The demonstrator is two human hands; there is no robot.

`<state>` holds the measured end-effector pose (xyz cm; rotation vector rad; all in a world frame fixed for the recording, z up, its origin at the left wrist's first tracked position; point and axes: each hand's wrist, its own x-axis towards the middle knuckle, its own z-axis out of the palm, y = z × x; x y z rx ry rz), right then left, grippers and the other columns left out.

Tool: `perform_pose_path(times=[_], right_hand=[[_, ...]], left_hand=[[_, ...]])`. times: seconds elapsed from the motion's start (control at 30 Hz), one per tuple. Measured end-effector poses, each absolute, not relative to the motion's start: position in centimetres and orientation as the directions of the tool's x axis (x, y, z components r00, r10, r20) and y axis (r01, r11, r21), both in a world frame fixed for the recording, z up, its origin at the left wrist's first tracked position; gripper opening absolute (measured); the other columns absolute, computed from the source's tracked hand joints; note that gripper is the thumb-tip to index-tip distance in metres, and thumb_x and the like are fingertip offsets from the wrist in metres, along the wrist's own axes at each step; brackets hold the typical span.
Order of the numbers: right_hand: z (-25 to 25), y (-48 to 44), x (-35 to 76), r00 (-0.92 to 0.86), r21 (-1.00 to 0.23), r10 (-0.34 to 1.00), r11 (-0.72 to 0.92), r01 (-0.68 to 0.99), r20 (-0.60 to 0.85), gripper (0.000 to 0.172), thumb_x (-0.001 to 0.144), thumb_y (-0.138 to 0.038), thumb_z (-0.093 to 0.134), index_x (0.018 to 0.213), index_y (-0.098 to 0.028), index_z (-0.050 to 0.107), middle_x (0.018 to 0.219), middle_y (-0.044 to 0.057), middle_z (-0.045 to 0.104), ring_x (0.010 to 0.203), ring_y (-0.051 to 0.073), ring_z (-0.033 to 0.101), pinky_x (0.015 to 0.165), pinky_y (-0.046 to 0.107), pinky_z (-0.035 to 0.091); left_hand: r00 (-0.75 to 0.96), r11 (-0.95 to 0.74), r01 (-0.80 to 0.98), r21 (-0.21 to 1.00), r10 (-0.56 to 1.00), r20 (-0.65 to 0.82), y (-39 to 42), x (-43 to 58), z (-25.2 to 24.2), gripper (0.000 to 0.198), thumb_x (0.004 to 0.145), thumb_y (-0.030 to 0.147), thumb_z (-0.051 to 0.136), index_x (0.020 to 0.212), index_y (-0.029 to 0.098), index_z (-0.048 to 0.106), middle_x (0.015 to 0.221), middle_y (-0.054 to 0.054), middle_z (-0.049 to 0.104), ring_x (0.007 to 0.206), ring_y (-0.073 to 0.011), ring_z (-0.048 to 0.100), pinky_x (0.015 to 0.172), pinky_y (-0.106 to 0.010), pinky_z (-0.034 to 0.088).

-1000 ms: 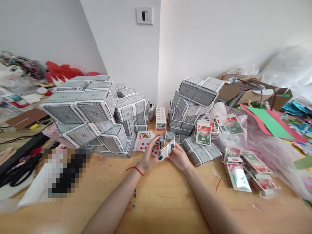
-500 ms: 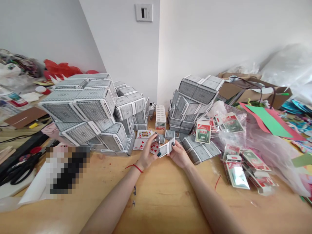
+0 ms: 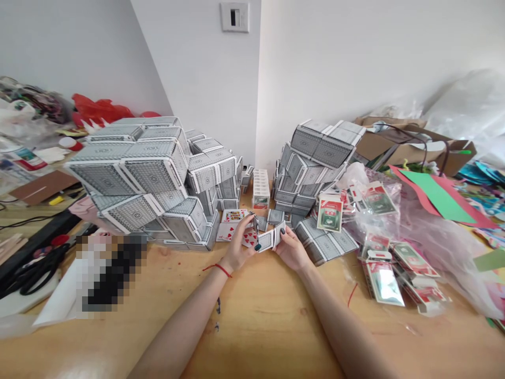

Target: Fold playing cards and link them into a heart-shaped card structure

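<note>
Between my two hands, low over the wooden table, are grey-backed playing cards (image 3: 265, 241) with folded white edges, standing at angles to one another. My left hand (image 3: 238, 247) is closed on their left side, thumb in front and fingers behind. At the right side, my right hand (image 3: 291, 249) pinches an upright card with its thumb and fingers. Just behind my left hand lie face-up playing cards (image 3: 228, 231) with red hearts and a picture card. Further back stands a clear-topped box of card packs (image 3: 261, 188).
Tall stacks of folded-card blocks rise at left (image 3: 152, 173) and right (image 3: 311, 163). Opened card boxes (image 3: 384, 281) and plastic wrap (image 3: 437, 263) lie on the right. Black scissors (image 3: 39, 271) rest far left, and a brown paper bag (image 3: 418, 142) stands back right.
The right-hand card has turned more upright and stands at a sharper angle to the left part. Both hands keep their grip in nearly the same place. The view has shifted slightly.
</note>
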<state>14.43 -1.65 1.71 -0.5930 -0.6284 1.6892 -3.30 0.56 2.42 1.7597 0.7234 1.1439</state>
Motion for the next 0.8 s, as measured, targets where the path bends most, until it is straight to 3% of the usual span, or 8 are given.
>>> perform_pose_path(times=[0.43,0.8], right_hand=[[2.1,-1.7,14.0,-0.151,-0.725,0.988,-0.134,-0.676,-0.042,0.017,0.072,-0.028,0.062,0.086,-0.024,0.055,0.082,0.000,0.059,0.071,0.014,0.055,0.067,0.029,0.046],[2.6,-2.3,13.2,-0.238,-0.819,0.971,-0.129,-0.559,0.009,0.025,0.068,-0.035,0.065,0.087,-0.022,0.055,0.075,0.000,0.056,0.065,0.013,0.052,0.063,0.026,0.044]], left_hand=[[0.413,-0.532,0.195,0.824,0.807,0.423,0.8,-3.4,2.2,0.070,0.070,0.032,0.059,0.131,0.024,0.026,0.138,-0.009,0.028,0.127,-0.0279,0.023,0.104,-0.046,0.024],[0.375,-0.525,0.211,0.825,0.823,0.428,0.8,-3.0,1.7,0.082,0.064,0.031,0.067,0.131,0.023,0.022,0.137,-0.012,0.026,0.126,-0.0293,0.026,0.101,-0.047,0.027]])
